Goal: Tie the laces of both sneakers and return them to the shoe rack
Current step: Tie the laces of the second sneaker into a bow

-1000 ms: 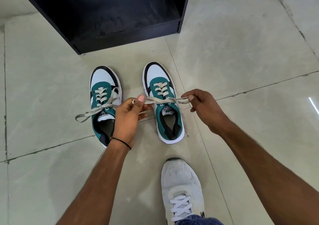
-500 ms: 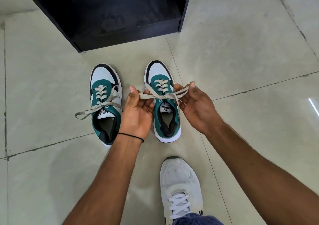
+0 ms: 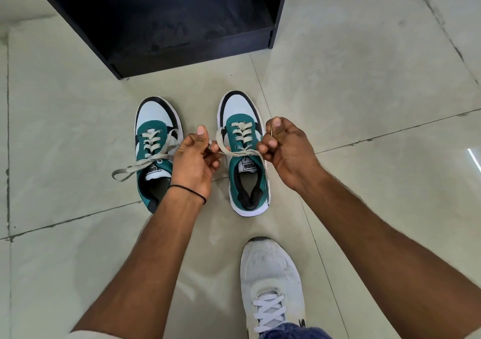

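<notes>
Two green, white and black sneakers stand side by side on the tiled floor, toes pointing away from me. The left sneaker (image 3: pixel 153 143) has loose beige laces trailing off to its left. Over the right sneaker (image 3: pixel 243 156), my left hand (image 3: pixel 194 161) pinches one end of its beige lace (image 3: pixel 238 152), and my right hand (image 3: pixel 286 151) pinches the other end. The lace runs taut between both hands across the tongue. My left wrist hides part of the left sneaker's heel.
A black shoe rack (image 3: pixel 166 21) with an open bottom shelf stands on the floor just beyond the sneakers. My own foot in a white sneaker (image 3: pixel 270 286) is planted near the bottom of the view, close behind the right sneaker.
Both hands drew inward and rose over the right sneaker, from spread wide apart to close together at its upper eyelets, keeping hold of the lace ends. The sneakers stayed put.
</notes>
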